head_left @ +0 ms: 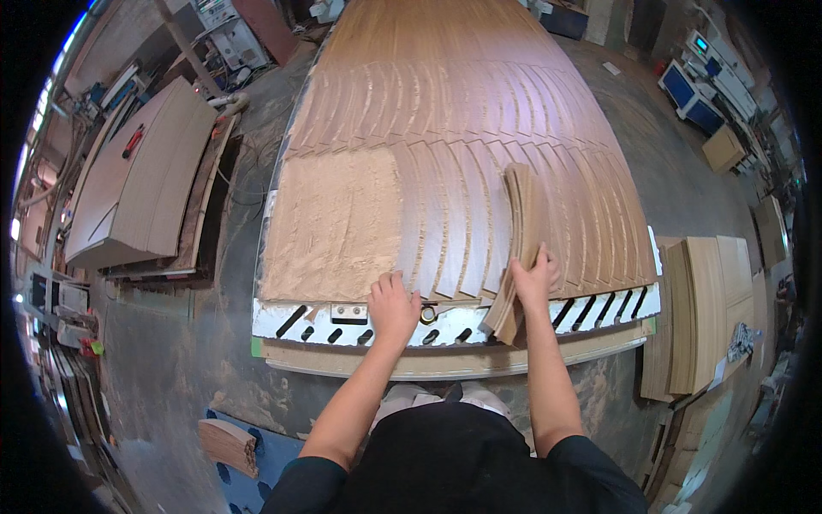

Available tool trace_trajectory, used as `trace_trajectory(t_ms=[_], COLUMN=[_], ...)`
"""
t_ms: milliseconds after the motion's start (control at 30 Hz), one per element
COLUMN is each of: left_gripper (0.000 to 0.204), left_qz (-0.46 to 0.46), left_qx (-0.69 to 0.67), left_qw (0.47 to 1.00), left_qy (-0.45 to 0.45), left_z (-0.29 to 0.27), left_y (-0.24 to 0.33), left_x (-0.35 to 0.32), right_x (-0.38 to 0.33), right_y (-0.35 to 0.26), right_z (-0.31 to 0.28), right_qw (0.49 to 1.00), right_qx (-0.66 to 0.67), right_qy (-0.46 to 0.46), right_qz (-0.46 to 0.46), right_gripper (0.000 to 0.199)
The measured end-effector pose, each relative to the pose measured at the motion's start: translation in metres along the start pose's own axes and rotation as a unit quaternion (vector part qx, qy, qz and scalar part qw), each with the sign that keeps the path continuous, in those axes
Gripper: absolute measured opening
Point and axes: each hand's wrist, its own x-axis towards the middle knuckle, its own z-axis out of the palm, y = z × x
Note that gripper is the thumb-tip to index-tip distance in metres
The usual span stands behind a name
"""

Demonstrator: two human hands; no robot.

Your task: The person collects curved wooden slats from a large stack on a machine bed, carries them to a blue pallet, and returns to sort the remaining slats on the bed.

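My right hand (534,276) is closed around a small stack of curved wooden pieces (522,206), which stands over the panel and sticks out past its front edge. My left hand (394,307) rests at the front edge, at the near right corner of a rough, sawdust-covered patch (330,223). Its fingers are bent, with the thumb apart, and nothing shows in them. Between the patch and the stack, curved brown pieces lie with lines of sawdust along their edges. More curved pieces (591,214) cover the panel to the right, and other rows lie farther back.
A white slotted metal strip (454,325) runs along the table's front, above a pale lower board (411,364). Left stands a pile of boards (154,180) with a red tool (133,141). Cut pieces (229,445) lie on a blue surface near left. Stacked boards (698,313) stand right.
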Motion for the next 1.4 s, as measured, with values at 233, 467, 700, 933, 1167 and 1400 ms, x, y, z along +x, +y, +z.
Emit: trace_trajectory(t_ms=[233,467,700,933,1167,1400], left_gripper=[0.053,0.042,0.046,0.049,0.055,0.053], left_qz=[0.007,0.057,0.034,0.005,-0.158,-0.165], left_qx=[-0.009,0.004,-0.008,-0.034,-0.275,-0.329], left_qw=[1.000,0.998,0.999,0.995,0.928,0.908], left_qy=[0.001,-0.021,-0.040,-0.092,-0.197,-0.200], left_z=[0.000,0.007,-0.006,-0.099,-0.129,-0.096], left_y=[-0.033,-0.052,-0.047,-0.065,-0.058,-0.065], left_x=[0.008,0.022,0.027,0.043,-0.011,-0.041], right_x=[-0.002,-0.058,-0.107,-0.097,-0.108,-0.115], right_y=[0.001,-0.078,-0.125,-0.129,-0.184,-0.164], right_z=[0.009,0.029,0.076,0.138,0.119,0.130], right_qw=[0.996,0.975,0.957,0.904,0.793,0.907], right_qx=[0.009,0.033,0.190,0.344,0.446,0.279], right_qy=[0.078,0.080,-0.092,-0.248,-0.414,-0.239], right_qz=[-0.043,-0.207,-0.199,-0.063,-0.001,-0.203], right_gripper=[0.085,0.064,0.060,0.070,0.043,0.044])
